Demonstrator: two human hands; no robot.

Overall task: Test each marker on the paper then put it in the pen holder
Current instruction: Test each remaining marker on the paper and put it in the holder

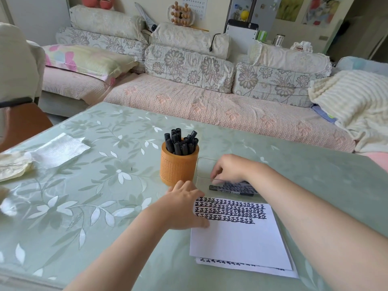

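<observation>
An orange pen holder (178,167) stands mid-table with several black capped markers (181,142) upright in it. To its right sits a clear shallow box (203,167). A black marker (231,190) lies in the box with others that my wrist partly hides. My right hand (230,169) reaches into the box, fingers bent down just above that marker, and no grip shows. A white paper (239,240) with rows of black test characters lies in front on a second sheet. My left hand (184,207) rests flat on its upper left corner.
The table (105,185) has a green floral cover under glass. A white tissue (60,149) and a crumpled cloth (12,164) lie at the far left. A sofa (210,106) with cushions runs along the table's far side, with a folded blanket (352,101) at its right end.
</observation>
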